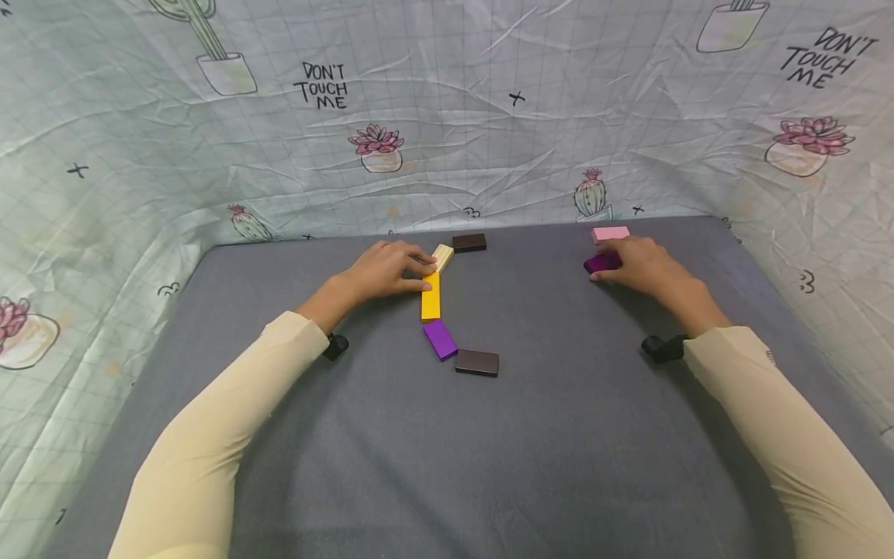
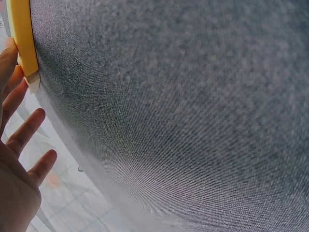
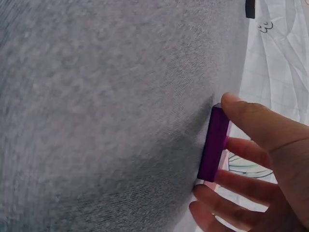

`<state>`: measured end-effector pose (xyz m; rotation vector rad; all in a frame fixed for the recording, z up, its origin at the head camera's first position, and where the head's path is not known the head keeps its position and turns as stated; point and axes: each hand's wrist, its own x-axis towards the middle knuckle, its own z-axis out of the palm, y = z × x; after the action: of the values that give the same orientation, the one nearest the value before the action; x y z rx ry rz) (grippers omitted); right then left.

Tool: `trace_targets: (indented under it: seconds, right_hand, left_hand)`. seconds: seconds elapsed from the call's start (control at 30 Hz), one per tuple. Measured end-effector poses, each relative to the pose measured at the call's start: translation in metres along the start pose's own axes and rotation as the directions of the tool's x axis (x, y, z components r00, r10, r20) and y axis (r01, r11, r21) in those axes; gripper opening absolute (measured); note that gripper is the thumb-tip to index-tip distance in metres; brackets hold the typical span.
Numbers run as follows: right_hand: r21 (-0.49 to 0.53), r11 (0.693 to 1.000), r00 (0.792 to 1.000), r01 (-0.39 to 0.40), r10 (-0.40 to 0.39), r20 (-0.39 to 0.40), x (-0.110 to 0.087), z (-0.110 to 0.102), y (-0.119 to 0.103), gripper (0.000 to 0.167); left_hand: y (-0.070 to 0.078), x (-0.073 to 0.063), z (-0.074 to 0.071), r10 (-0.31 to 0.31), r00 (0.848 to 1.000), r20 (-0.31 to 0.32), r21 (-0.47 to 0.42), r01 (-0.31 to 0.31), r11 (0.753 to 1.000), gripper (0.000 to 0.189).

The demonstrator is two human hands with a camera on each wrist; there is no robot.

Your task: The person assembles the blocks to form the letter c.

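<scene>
Left hand (image 1: pixel 386 269) partly covers cream block (image 1: pixel 443 255) and yellow block (image 1: pixel 431 301) mid-frame, fingers apart, touching them; right hand (image 1: pixel 648 269), right of centre, pinches a part-hidden purple block (image 1: pixel 599 264). Grey worktop (image 1: pixel 559 458), cactus-print cloth (image 1: pixel 447 70) across top and sides. Seven blocks: two purple, two dark brown blocks (image 1: pixel 477 362), one yellow, one cream, one pink block (image 1: pixel 611 234).

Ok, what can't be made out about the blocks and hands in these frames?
Head: part of the purple block, covered by the right hand holding it.
Left wrist: the yellow block, cut off by the top edge; the left hand, by the left edge.
Right wrist: most of the pink block, behind the purple block; a dark block, cut by the top edge.
</scene>
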<state>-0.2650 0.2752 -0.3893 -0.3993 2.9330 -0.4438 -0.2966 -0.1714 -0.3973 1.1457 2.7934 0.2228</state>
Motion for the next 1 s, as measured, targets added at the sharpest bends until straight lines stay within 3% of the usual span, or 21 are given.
trace_targets:
  seconds: [0.33, 1.0]
  right_hand:
    - [-0.023, 1.0, 1.0, 0.018, -0.019, -0.01, 0.002, -0.002, 0.003, 0.056]
    - [-0.04, 0.997, 0.994, 0.068, -0.071, -0.084, 0.012, -0.001, -0.01, 0.046]
  left_hand:
    - [0.001, 0.0, -0.001, 0.006, 1.0, -0.004, 0.004, -0.006, 1.0, 0.045]
    - [0.001, 0.0, -0.001, -0.012, 1.0, 0.005, -0.004, 0.012, 1.0, 0.045]
